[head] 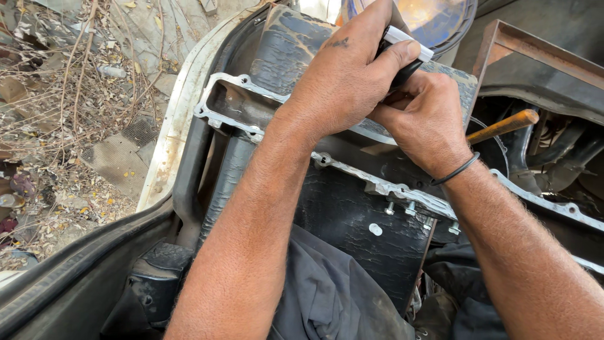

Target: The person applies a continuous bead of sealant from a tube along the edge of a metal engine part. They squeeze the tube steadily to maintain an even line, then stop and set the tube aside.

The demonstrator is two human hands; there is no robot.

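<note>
Head view. Nearest the camera, at the bottom edge, lies a crumpled dark grey cloth (327,296), between the person's two bare forearms. Just above it stands a black, textured rectangular housing (358,220) with a bright cast-metal flange (384,186) along its upper rim; small bolts hang from the flange near its middle.

The left hand (346,82) reaches across the top of the housing. Its fingers (393,60) are curled shut around a small black tool with a white end (402,39). Only the white end and a short black section show; the remainder is hidden inside the grip. The visible part has its long axis running from lower left to upper right, with the white end lying across the top under the thumb.

The right hand (425,123) sits directly below and touching the left hand, knuckles toward the camera. Its fingers are folded closed beneath the tool; whether they grip the tool itself cannot be told. A thin black band (454,171) circles the right wrist.

To the right, an orange-brown wooden handle (503,126) points up and to the right, out of the dark engine cavity. At the left, dry leaves and twigs (69,107) cover the ground beyond the white body edge (170,138).
</note>
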